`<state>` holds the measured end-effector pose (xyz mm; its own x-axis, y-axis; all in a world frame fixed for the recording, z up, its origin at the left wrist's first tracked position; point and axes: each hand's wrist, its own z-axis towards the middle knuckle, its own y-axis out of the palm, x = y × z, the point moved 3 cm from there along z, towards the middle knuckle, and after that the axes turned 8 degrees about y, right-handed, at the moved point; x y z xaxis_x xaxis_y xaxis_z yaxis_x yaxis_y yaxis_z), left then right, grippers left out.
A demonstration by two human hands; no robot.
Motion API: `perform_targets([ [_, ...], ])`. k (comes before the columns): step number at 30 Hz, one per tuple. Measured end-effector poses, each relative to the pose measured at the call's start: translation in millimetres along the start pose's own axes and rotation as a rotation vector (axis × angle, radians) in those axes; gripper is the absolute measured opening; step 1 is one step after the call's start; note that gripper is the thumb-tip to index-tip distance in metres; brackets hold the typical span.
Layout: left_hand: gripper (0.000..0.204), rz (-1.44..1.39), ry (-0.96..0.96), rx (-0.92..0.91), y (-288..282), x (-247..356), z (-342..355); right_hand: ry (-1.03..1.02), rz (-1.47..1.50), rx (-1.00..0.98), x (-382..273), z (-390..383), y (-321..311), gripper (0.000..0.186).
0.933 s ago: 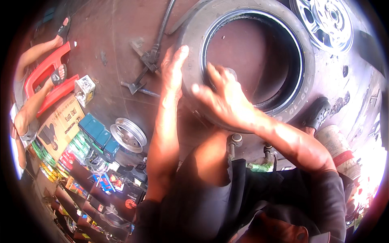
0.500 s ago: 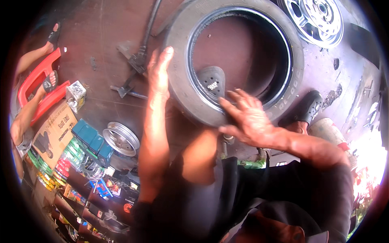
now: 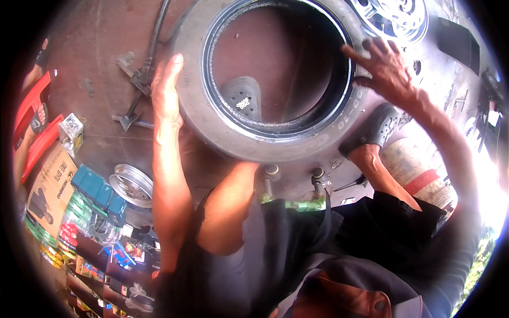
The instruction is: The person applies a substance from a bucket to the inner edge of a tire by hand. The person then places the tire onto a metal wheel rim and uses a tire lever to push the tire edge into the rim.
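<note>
Left hand [image 3: 167,98] sits against the tyre's left outer wall, thumb up along it. Most of its fingers are hidden, so can't tell if it clamps or only braces. Right hand [image 3: 389,71] is not closed on anything: fingers spread and apart, index reaching over the tyre's right side. It's blurred; contact can't be confirmed.

Tyre [image 3: 191,90] is in front of the body, between the hands, wall facing up toward the head. How it's supported underneath isn't visible.

Step looks like two-handed steadying or turning. To do it well: set both palms low on opposite sides, same height, and push evenly. Wrap the right fingers round the tread, not just tips on the wall. Let the left act as the fixed side so the tyre doesn't twist or slide that way. Mind the left shoe [image 3: 242,98], visible through the hole; a drop would probably catch it.

Pose: left forearm runs nearly straight up from the lower edge, wrist about in line. Right arm swings wide, elbow out, forearm slanting inward, so likely less leverage there. Left knee [image 3: 225,222] is just below the tyre, right shoe [image 3: 371,127] just off its lower right.

Further out: bar [image 3: 154,47] at left, big rim [image 3: 397,18] upper right, near the right hand.
</note>
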<state>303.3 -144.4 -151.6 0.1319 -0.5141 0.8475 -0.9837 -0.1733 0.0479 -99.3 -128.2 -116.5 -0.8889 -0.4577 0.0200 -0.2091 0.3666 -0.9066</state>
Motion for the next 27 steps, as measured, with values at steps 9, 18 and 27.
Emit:
perform_targets([
  [9, 0.046, 0.003, 0.028, -0.01, -0.5, 0.8, 0.0, -0.042, 0.478, -0.674, -41.3, -48.1, -19.9, 0.064],
  [18, 0.044, 0.095, 0.042, -0.011, -2.6, 0.9, 3.0, -0.335, -0.334, 0.186, 19.8, 77.6, -25.1, 0.058],
  [27, 0.048, 0.036, 0.017, -0.017, -0.2, 2.1, 1.4, 0.059, 1.009, -0.023, 27.9, 82.6, -79.7, 0.057],
])
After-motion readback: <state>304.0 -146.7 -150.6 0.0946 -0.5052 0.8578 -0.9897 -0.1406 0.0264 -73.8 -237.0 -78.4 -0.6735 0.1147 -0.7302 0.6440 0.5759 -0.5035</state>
